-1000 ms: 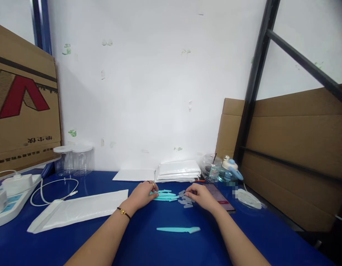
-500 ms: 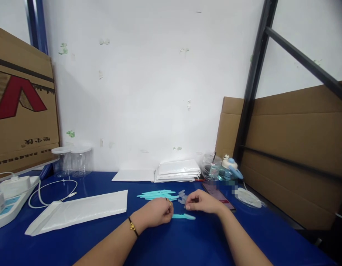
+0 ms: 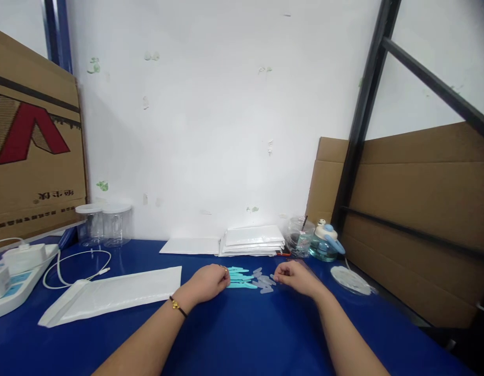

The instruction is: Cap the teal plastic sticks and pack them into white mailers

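Observation:
Several turquoise eyebrow razors (image 3: 242, 278) lie in a loose row on the blue table, their left ends hidden behind my left hand. My left hand (image 3: 209, 283) is closed, its fingertips pinching the handle end of the front razor (image 3: 244, 285). Right of the blades is a small heap of clear plastic caps (image 3: 265, 283). My right hand (image 3: 296, 275) is at the right side of this heap, thumb and fingers pinched on one small clear cap (image 3: 272, 277).
A white padded mailer (image 3: 128, 292) lies on the left. Stacked mailers (image 3: 252, 240) rest against the wall. Clear jars (image 3: 116, 227), a power strip (image 3: 26, 282) and a white cable (image 3: 75, 256) are at the left; a blue-capped bottle (image 3: 324, 243) and cup (image 3: 299, 235) stand right.
My left hand has moved left and away from me with its razor, from the front of the table to the pile. My right hand has shifted slightly right and farther away.

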`<state>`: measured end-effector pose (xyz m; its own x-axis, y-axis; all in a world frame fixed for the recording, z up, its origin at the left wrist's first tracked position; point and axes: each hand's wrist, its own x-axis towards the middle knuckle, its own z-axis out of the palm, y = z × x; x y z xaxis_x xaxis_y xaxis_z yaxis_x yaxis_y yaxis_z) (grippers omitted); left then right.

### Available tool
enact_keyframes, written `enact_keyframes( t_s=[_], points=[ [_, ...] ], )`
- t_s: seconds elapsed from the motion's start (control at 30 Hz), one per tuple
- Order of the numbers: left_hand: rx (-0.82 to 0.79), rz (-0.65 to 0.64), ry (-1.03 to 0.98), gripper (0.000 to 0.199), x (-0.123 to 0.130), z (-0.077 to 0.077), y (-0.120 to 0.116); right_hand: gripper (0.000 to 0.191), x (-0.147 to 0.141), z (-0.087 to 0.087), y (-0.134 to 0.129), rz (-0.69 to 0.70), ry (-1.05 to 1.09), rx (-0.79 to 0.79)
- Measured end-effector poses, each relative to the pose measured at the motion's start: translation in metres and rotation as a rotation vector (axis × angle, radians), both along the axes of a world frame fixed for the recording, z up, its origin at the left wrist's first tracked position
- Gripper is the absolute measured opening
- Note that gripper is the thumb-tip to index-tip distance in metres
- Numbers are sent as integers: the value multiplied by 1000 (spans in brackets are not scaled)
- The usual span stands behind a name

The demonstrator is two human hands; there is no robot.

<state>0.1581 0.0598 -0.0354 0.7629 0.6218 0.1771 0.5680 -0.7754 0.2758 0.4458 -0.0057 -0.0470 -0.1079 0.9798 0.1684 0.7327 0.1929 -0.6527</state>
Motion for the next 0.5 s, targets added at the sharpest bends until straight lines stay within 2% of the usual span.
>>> enact_keyframes(
  t_s=[0.13, 0.23, 0.37, 0.5],
  points=[
    [-126, -19, 15, 18, -10, -2, 8, 17, 9, -1, 0, -104, -95, 43],
    [-172, -30, 31, 15, -10, -4, 7, 14, -3, 1, -3, -15, -83, 140],
    [-159, -31, 43, 12, -8, -4, 4, 5, -22, -1, -4, 101, -159, 101],
    [-123, -30, 53, 12, -8, -3, 5, 12, -27, -8, -1, 126, -172, 68]
  ],
)
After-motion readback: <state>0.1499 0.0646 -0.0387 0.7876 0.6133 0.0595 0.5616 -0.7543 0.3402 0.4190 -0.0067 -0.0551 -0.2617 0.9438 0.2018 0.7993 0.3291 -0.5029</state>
